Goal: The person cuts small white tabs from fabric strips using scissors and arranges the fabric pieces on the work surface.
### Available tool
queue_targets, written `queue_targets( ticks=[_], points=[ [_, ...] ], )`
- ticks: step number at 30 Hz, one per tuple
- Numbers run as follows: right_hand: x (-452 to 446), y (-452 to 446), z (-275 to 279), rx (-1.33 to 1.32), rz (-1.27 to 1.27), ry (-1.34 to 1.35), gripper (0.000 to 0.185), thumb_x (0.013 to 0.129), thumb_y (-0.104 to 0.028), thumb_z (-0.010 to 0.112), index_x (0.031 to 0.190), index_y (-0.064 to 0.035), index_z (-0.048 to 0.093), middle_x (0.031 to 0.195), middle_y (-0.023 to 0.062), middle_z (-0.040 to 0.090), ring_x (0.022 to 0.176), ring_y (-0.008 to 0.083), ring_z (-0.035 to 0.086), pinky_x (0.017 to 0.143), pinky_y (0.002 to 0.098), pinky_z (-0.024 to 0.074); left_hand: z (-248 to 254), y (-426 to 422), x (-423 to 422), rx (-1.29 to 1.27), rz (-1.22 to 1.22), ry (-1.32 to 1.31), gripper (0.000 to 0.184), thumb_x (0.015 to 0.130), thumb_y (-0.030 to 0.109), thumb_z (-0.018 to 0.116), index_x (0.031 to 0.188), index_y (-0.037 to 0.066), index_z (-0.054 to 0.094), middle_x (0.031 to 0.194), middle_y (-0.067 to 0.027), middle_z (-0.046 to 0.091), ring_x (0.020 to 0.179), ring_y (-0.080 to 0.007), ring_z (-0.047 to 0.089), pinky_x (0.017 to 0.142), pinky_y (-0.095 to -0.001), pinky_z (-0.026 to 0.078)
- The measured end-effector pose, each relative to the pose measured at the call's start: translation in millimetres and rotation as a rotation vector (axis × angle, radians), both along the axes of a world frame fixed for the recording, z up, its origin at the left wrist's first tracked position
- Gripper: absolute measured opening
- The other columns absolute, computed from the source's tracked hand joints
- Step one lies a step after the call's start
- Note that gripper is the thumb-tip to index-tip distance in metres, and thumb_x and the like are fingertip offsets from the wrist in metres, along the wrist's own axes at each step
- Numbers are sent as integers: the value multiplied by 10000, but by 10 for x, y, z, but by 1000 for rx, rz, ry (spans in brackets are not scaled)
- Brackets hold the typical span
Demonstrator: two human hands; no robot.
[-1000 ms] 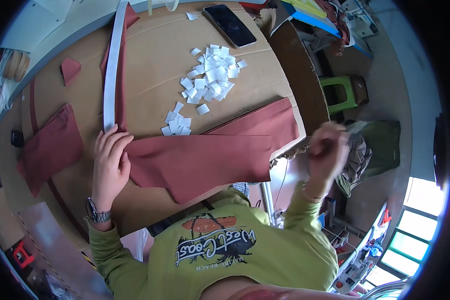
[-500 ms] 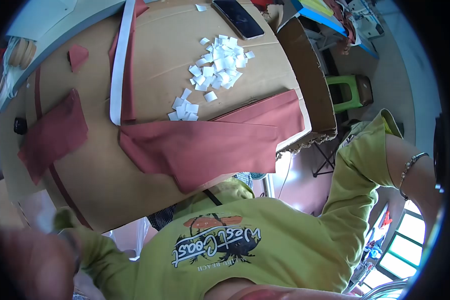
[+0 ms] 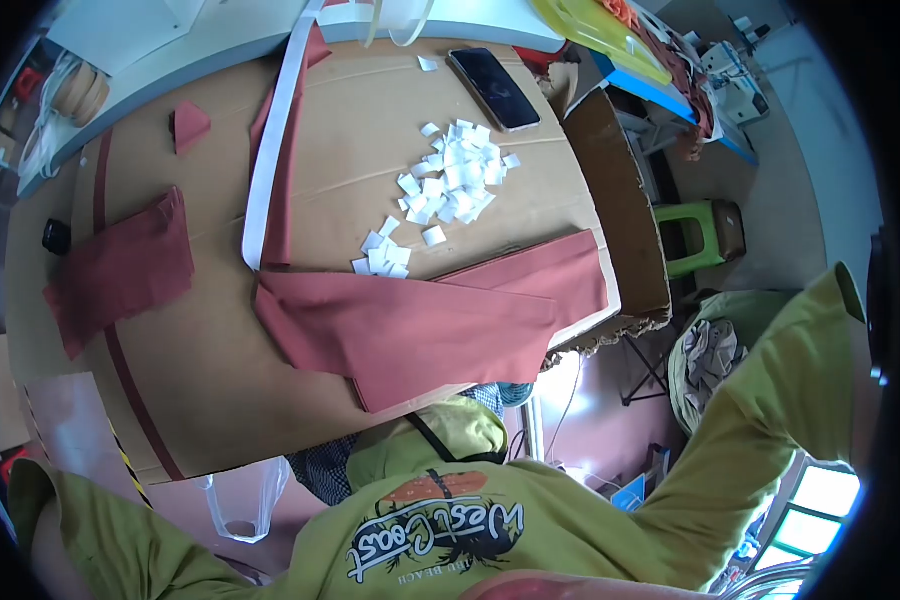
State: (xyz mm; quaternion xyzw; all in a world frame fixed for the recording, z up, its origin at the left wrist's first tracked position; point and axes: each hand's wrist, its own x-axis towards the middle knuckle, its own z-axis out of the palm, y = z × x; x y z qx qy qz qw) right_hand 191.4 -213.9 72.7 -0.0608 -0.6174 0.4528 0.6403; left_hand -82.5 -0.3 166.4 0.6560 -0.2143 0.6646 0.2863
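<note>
Neither of my hands shows now; both arms run out at the lower corners and right edge, with only the left sleeve (image 3: 100, 530) and right sleeve (image 3: 760, 430) in sight. Before me on the cardboard-covered table lie long dusty-red fabric pieces (image 3: 430, 330), overlapping near the front edge. A pile of small white squares (image 3: 457, 175) sits behind them, with a smaller heap (image 3: 383, 255) closer to the fabric. A long white strip (image 3: 273, 150) rests along a narrow red fabric piece (image 3: 288, 180). Farther left is a stack of red fabric (image 3: 135, 265).
A phone (image 3: 494, 90) lies at the back. Beyond the right table edge stands an open cardboard box (image 3: 625, 200), with a green stool (image 3: 695, 238) on the floor. A small black object (image 3: 57, 236) is at far left; a clear plastic bag (image 3: 245, 505) hangs below the front edge.
My blurred left hand has gone out of view at the lower left, and my right forearm with its bracelet has left at the right. The view has shifted; the fabric lies as before.
</note>
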Motion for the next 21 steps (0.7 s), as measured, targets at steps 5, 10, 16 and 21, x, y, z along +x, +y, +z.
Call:
queue_targets(
  ticks=[5,10,16,21],
  points=[
    [-73,21,9,31,235,-75,167,831,-185,453,759,-36,483,683,130,494,540,283,443,506,374,379,-14,63,12,66,43,-73,486,884,229,462,1264,-49,337,1338,-204,312,1231,-266,313,1024,-471,223],
    [-106,-77,-149,56,430,-174,169,821,-184,457,743,-34,472,666,136,485,534,293,435,505,386,372,-138,265,177,140,47,-161,479,885,228,463,1258,-47,344,1325,-199,325,1215,-262,325,1014,-462,234],
    [80,157,-120,92,691,-366,174,809,-184,462,724,-32,458,646,143,473,526,306,426,504,400,364,-393,645,392,269,87,-313,470,885,228,465,1251,-45,352,1309,-194,340,1195,-257,339,1002,-453,248],
    [79,24,-159,-3,861,-387,179,799,-183,466,707,-30,446,629,148,464,520,316,419,503,412,357,-607,774,572,231,68,-342,463,885,228,466,1245,-43,359,1295,-190,353,1179,-254,351,991,-445,259]
  ],
)
